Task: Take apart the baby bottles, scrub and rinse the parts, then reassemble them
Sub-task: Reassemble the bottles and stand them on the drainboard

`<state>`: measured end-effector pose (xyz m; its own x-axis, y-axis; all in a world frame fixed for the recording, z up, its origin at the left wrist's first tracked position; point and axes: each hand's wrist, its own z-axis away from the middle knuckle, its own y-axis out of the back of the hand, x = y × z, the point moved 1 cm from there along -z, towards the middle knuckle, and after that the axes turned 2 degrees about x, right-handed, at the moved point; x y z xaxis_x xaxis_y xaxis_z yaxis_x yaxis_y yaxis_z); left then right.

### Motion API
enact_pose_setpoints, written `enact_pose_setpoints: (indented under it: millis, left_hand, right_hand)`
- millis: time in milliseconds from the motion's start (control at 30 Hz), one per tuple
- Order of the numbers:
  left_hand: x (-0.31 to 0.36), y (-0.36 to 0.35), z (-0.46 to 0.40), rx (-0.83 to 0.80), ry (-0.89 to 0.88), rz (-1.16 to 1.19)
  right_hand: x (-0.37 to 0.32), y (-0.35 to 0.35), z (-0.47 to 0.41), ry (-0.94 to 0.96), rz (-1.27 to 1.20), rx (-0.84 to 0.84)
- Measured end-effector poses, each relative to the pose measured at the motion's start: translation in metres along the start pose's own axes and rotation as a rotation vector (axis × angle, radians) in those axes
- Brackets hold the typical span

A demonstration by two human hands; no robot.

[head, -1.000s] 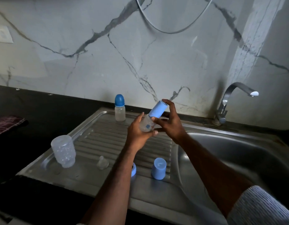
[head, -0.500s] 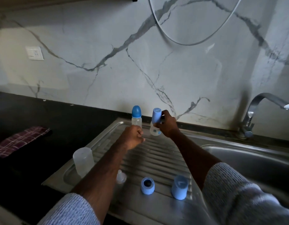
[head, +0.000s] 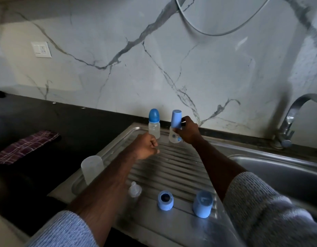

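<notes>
Right hand (head: 187,130) is gripping the capped bottle (head: 175,127) round its neck, fingers curled about the blue cap, and it's standing the bottle at the back of the drainboard (head: 172,168), tilted a touch. Left hand (head: 147,146) is hovering in a fist just below, holding nothing that I can see. Just beside sits a second bottle (head: 154,124), domed cap on, upright. If the tilted one is being let go before its base sits flat on those ridges, it's tipping into its neighbour, I'd say. Nearer, a clear bottle body (head: 91,167) is standing at the left edge, with a teat (head: 134,189), a collar (head: 165,200) and a loose cap (head: 202,204) strung along the front. That right sleeve is passing close over the loose cap, so it's risking a knock towards the basin (head: 278,173).
</notes>
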<state>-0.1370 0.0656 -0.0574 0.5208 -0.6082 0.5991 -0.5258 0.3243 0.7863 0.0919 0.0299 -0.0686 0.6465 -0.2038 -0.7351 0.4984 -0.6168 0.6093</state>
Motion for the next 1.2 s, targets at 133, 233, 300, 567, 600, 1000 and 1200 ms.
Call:
enact_pose_setpoints:
  millis: [133,233,300,567,600,1000,1200]
  left_hand:
    - [0.000,0.008,0.007,-0.009,-0.006,-0.043]
    - [0.002,0.013,0.012,-0.015,-0.014,-0.089]
    - [0.003,0.015,0.016,-0.004,-0.003,-0.106]
    - [0.004,0.016,0.038,-0.082,0.011,-0.181]
    - [0.004,0.016,0.042,-0.105,0.011,-0.185]
    - [0.025,0.018,0.103,-0.109,0.142,-0.163]
    - [-0.001,-0.001,0.123,-0.142,0.152,-0.265]
  right_hand:
    - [0.001,-0.005,-0.001,-0.048,-0.021,-0.018]
    - [0.002,-0.006,0.002,-0.083,-0.019,-0.024]
    - [0.003,-0.003,0.005,-0.100,-0.013,0.001]
    - [-0.027,0.033,0.058,0.134,-0.005,-0.028]
    - [-0.032,0.036,0.067,0.203,0.000,-0.129]
    - [-0.091,0.058,0.172,0.377,0.539,-0.873]
    - [-0.095,0.041,0.206,0.422,0.710,-0.784]
